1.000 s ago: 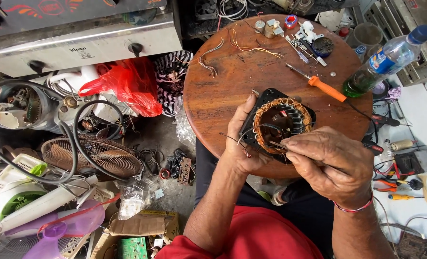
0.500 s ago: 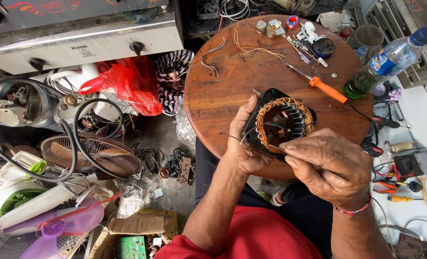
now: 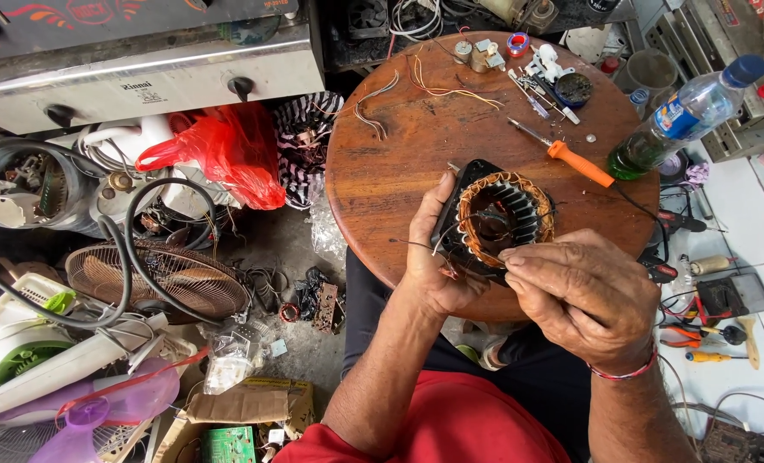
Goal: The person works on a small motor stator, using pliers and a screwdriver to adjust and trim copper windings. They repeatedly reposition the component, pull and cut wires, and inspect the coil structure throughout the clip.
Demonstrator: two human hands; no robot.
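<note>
Fingers of the left hand (image 3: pixel 437 257) are closed round the motor stator (image 3: pixel 498 219), tilted above the round wooden desk (image 3: pixel 382 171) so its copper windings are exposed. Beside the stator, thin wire is pinched by the right hand (image 3: pixel 583 296); an orange-handled screwdriver (image 3: pixel 566 154) is left beyond it.

Cluttered repair corner, evenly lit.
Round wooden table (image 3: pixel 382 171) on grey concrete floor (image 3: pixel 266 249); steel gas stove (image 3: pixel 141 81) behind, white tiles (image 3: pixel 742 206) right.
</note>
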